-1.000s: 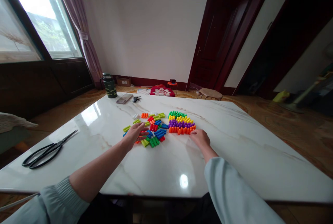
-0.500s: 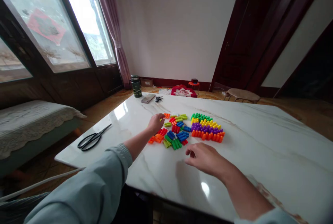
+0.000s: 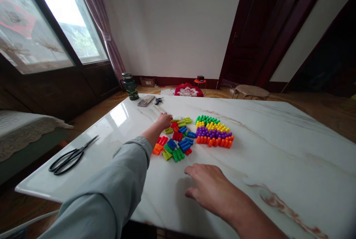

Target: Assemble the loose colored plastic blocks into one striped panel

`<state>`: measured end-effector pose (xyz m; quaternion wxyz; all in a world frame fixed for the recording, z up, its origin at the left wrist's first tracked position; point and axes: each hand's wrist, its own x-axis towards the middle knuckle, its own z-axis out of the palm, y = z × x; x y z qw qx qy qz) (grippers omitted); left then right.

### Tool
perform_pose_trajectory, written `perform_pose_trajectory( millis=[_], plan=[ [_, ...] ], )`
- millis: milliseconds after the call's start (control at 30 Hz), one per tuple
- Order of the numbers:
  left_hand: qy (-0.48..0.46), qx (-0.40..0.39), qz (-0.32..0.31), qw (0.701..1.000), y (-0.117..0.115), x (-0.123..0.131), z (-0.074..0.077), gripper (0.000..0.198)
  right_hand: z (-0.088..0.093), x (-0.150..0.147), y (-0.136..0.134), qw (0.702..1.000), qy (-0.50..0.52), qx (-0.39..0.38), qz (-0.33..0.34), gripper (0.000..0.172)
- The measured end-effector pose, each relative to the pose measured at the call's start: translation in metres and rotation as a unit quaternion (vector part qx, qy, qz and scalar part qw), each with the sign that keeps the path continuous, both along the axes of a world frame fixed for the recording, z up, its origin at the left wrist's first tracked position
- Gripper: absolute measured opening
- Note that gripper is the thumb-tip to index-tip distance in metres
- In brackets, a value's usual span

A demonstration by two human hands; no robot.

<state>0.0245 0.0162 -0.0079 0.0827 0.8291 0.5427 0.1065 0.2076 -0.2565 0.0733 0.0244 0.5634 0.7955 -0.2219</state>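
My left hand [image 3: 164, 120] reaches to the far left edge of a loose pile of plastic peg-like toy blocks [image 3: 178, 155] in red, orange, blue, green and lime. Its fingers are curled down and closed; whatever they pinch is hidden. Nearest to its fingertips are lime pieces [image 3: 185, 122] and a pale white piece [image 3: 177, 117]. My right hand [image 3: 211, 183] hovers over the table in front of the pile, thumb and fingers apart, holding nothing. Right of the pile stand round-topped blocks in neat rows: green [image 3: 207, 119], yellow [image 3: 214, 126], purple [image 3: 213, 133] and orange [image 3: 215, 142].
Black-handled scissors [image 3: 73, 156] lie on the left of the white marble-patterned table [image 3: 267, 150]. At the far left corner are a green camouflage flask [image 3: 130, 88], a phone [image 3: 146, 100] and keys [image 3: 158, 100]. A stool [image 3: 251, 91] stands beyond the table.
My view has shifted, with things appearing further left. My left hand has closed over where small orange pieces showed. My right hand has come nearer to me, its fingers spread wider.
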Motion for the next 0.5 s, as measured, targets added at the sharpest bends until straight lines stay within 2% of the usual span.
perform_pose_trajectory(
  millis=[167, 233, 400, 500],
  plan=[
    [-0.01, 0.035, 0.011, 0.999, -0.016, -0.007, 0.013, 0.038, 0.002, -0.001, -0.001, 1.0, 0.014, 0.008, 0.009, 0.028],
    [-0.009, 0.028, -0.017, 0.999, -0.022, -0.01, 0.017, 0.038, 0.002, -0.001, -0.002, 1.0, 0.019, 0.011, 0.012, 0.03],
    [0.018, -0.004, -0.142, 0.99, -0.035, -0.009, 0.02, 0.038, 0.002, -0.001, -0.004, 0.999, 0.028, 0.015, 0.019, 0.028],
    [0.068, -0.007, -0.162, 0.984, -0.04, -0.003, 0.023, 0.045, 0.002, -0.001, -0.003, 0.999, 0.028, 0.009, 0.02, 0.031]
  ],
)
